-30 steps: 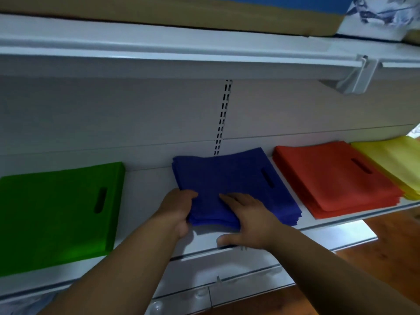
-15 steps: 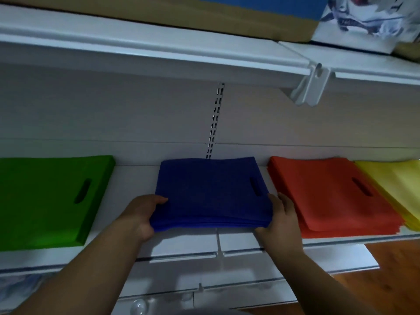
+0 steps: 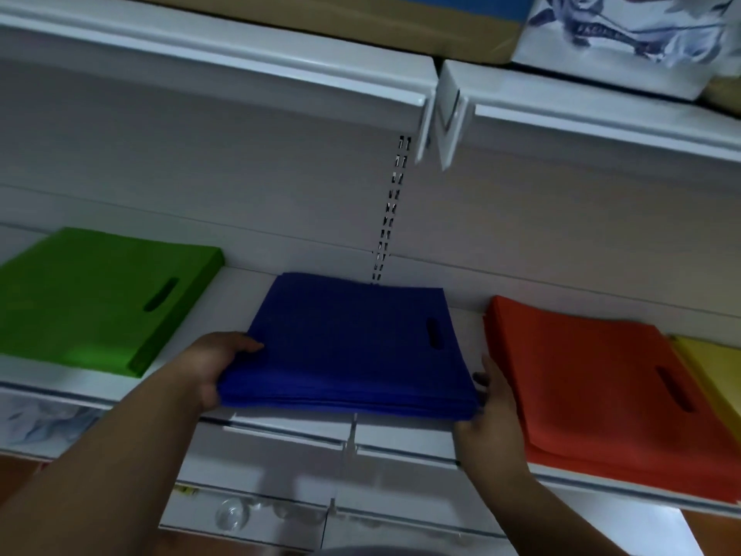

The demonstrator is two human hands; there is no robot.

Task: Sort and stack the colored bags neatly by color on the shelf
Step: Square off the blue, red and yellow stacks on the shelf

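— Both my hands have stayed on the blue stack [image 3: 353,347] since a moment ago; the stack now sits squarer.

— Your grip?

— My left hand [image 3: 214,365] holds its near left corner, thumb on top. My right hand [image 3: 491,411] presses flat against its right edge. It lies on the shelf [image 3: 401,429], between green stack [image 3: 96,298] and orange stack [image 3: 593,379].

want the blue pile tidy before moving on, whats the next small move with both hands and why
Probably press inward and nudge the blue bag stack back a little. The left hand grips its left front corner and the right hand lies flat against its right edge, so both sides are braced. Its front edge hangs slightly over the shelf lip, and the layers look a bit uneven there.
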